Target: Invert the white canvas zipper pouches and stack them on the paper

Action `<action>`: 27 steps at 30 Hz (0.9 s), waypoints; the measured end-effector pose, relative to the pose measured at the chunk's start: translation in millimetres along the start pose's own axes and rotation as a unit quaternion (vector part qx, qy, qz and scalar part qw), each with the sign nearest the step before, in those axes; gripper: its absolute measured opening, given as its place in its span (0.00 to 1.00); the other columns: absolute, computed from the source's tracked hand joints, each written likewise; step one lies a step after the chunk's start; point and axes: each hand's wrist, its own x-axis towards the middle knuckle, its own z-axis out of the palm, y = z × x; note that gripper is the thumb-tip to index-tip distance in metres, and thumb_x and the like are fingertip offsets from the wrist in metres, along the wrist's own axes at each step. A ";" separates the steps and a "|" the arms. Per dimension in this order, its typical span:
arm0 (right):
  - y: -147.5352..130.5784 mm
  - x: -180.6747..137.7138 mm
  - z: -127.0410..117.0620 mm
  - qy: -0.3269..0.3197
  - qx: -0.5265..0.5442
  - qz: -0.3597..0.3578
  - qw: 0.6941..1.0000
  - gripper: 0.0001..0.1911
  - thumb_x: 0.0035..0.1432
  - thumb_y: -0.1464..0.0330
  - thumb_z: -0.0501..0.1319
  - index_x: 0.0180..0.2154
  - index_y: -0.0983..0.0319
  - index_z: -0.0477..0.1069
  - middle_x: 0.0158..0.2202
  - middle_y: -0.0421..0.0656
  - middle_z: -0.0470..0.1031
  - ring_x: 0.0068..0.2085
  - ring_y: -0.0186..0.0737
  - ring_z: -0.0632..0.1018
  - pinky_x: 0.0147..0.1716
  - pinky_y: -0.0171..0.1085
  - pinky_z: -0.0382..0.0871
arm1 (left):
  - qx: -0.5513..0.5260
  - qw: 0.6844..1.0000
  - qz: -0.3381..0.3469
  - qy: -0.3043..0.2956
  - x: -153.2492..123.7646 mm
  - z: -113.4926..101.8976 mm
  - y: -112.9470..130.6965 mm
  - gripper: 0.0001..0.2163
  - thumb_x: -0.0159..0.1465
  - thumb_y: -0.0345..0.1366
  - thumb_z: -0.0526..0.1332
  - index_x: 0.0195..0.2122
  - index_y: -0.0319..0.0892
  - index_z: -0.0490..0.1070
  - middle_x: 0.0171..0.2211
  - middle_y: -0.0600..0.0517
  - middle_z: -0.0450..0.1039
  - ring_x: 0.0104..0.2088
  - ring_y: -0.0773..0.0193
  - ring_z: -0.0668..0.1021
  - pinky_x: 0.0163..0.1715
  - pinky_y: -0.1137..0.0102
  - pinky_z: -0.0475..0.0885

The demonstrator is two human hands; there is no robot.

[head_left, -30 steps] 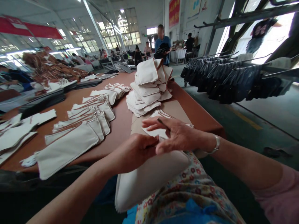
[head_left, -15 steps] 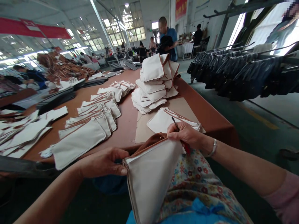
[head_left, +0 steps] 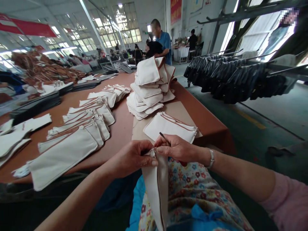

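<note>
I've got the pouch (head_left: 156,189) hanging off the table (head_left: 209,123) edge over my lap, pinched at its top corner. My left hand (head_left: 131,157) has thumb and fingers clamped on the cloth, and my right hand (head_left: 176,148) nips the same corner from the other side with a thin tool (head_left: 164,138) tucked between its fingers. The risk, I'd say, is that tool — its tip sits close to my left fingers and could jab them or snag the fabric. A loose pinch — and the pouch slides to the floor.
</note>
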 end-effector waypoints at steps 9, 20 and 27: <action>22.0 -4.9 -17.5 0.031 -0.033 -0.021 0.999 0.13 0.57 0.62 0.65 0.34 0.67 0.73 0.30 0.40 0.72 0.32 0.32 0.69 0.31 0.31 0.62 | -0.036 0.998 -0.019 0.046 20.6 10.3 -5.2 0.14 0.57 0.44 0.69 0.34 0.37 0.76 0.29 0.54 0.73 0.29 0.68 0.70 0.29 0.75 0.63; 28.3 -12.6 -12.2 0.087 0.003 0.080 0.993 0.05 0.56 0.69 0.60 0.29 0.65 0.69 0.22 0.35 0.63 0.24 0.28 0.62 0.23 0.30 0.54 | -0.128 0.986 -0.077 0.074 32.6 28.5 -19.7 0.10 0.58 0.39 0.66 0.33 0.36 0.76 0.28 0.51 0.75 0.26 0.67 0.72 0.27 0.74 0.64; 25.8 -14.7 -16.4 0.095 -0.078 0.019 0.992 0.04 0.56 0.70 0.61 0.32 0.66 0.70 0.28 0.38 0.71 0.31 0.31 0.69 0.31 0.31 0.62 | -0.136 0.987 -0.061 0.062 34.1 31.2 -19.5 0.13 0.60 0.43 0.65 0.32 0.36 0.73 0.28 0.51 0.73 0.27 0.68 0.70 0.29 0.74 0.63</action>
